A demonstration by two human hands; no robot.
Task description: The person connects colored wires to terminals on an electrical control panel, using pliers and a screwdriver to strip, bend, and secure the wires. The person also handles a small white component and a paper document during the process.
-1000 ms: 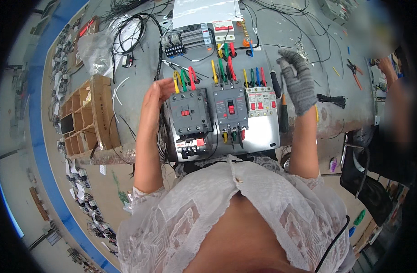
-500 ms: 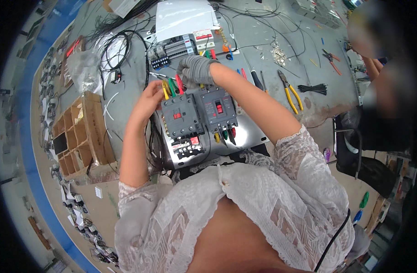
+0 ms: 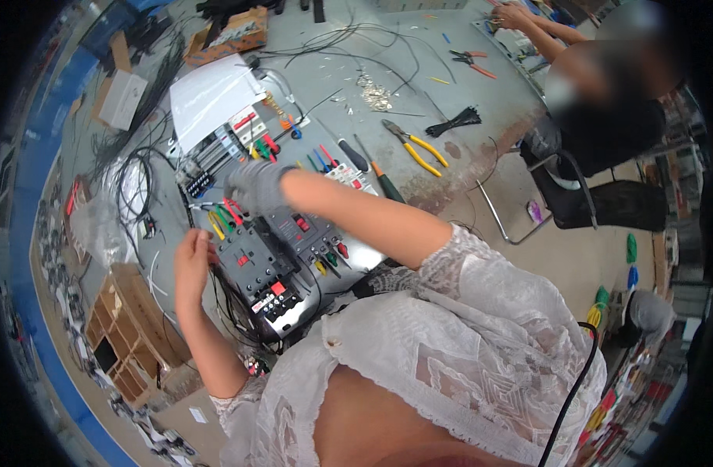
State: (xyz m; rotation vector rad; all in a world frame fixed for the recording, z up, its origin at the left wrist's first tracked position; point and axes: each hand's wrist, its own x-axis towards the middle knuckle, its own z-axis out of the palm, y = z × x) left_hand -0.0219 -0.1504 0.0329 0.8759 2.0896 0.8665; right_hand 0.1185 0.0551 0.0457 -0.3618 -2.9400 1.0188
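Note:
My bare left hand (image 3: 193, 263) is at the left edge of a dark grey contactor (image 3: 246, 255), fingers loosely bent with nothing visible in them. Leads with yellow, green and red sleeves (image 3: 230, 215) rise from the contactor's top, close to those fingers. My right hand (image 3: 257, 187), in a grey glove, is over the top of the neighbouring moulded-case breaker (image 3: 295, 227). Motion smears its fingers, so any grip is hidden. More coloured sleeves (image 3: 330, 257) stick out below this breaker. A relay with a red part (image 3: 277, 300) joins the contactor's lower end. All sit on a shiny metal plate (image 3: 360, 255).
Beyond lie a terminal strip (image 3: 216, 156), a white breaker (image 3: 246, 123) and white paper (image 3: 212, 97). Rightward are screwdrivers (image 3: 381, 177), yellow-handled pliers (image 3: 418, 148) and black cable ties (image 3: 454, 122). A divided wooden box (image 3: 126, 331) stands left. Another person's hands (image 3: 520, 17) work far right.
The view has swung, so the bench appears shifted left and tilted. My right hand has moved quickly and is blurred. My left hand has dropped slightly away from the yellow-sleeved lead.

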